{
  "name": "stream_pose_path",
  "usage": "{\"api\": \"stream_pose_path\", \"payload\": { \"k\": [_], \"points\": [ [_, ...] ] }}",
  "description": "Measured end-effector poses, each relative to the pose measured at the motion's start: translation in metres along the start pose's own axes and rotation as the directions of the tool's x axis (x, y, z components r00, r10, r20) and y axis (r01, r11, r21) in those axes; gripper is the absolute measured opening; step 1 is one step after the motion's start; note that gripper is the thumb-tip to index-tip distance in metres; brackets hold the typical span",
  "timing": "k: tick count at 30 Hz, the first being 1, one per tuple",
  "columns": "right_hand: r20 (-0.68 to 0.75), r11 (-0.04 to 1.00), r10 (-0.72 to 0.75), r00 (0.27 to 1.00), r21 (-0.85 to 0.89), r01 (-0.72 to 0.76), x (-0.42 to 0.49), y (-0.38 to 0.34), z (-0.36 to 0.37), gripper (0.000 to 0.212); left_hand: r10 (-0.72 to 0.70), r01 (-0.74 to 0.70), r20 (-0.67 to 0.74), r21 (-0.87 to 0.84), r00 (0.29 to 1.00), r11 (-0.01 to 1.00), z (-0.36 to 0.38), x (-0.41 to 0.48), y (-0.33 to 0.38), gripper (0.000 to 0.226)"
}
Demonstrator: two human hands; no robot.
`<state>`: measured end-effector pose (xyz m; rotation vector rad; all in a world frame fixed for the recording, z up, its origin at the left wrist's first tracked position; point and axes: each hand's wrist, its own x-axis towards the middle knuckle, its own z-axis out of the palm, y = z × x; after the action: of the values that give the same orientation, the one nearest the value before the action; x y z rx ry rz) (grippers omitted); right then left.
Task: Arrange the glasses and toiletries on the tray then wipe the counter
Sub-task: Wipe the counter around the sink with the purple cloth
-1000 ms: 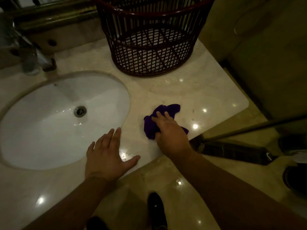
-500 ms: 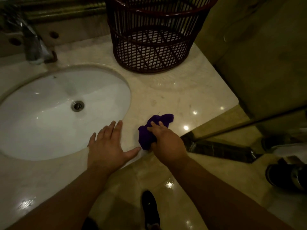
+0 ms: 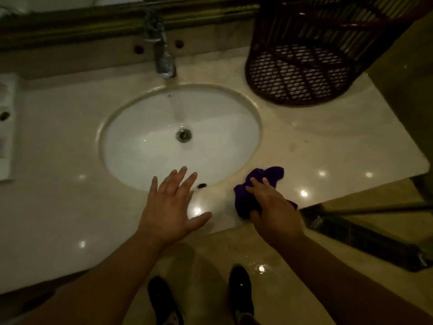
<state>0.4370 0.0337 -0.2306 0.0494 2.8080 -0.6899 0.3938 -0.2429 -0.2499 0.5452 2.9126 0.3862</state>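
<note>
Dragging the crumpled purple cloth (image 3: 259, 186) back under our clamped right hand (image 3: 274, 211), left hand (image 3: 172, 211) splayed flat, we've reached the pale marble counter (image 3: 328, 146) front edge.

No legible text, label, brand, number or sign appears anywhere in the head view. The white object (image 3: 7, 127) at the left edge of the counter (image 3: 58, 146) bears dark marks, but they are too blurred to read.
</note>
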Motion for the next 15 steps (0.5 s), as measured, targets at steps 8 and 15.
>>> {"api": "stream_pose_path", "payload": {
  "k": [8,15],
  "points": [
    [-0.031,0.962,-0.053,0.998,0.265,0.06,-0.001,-0.11,0.046,0.06,-0.251,0.253,-0.046,0.061,0.967,0.965,-0.049,-0.098,-0.136,0.101],
    [0.148,0.943,-0.331,0.932,0.023,0.332,-0.008,-0.173,0.098,0.063,-0.368,0.374,-0.072,0.114,0.927,0.92,-0.062,-0.163,-0.223,0.096]
  ]
}}
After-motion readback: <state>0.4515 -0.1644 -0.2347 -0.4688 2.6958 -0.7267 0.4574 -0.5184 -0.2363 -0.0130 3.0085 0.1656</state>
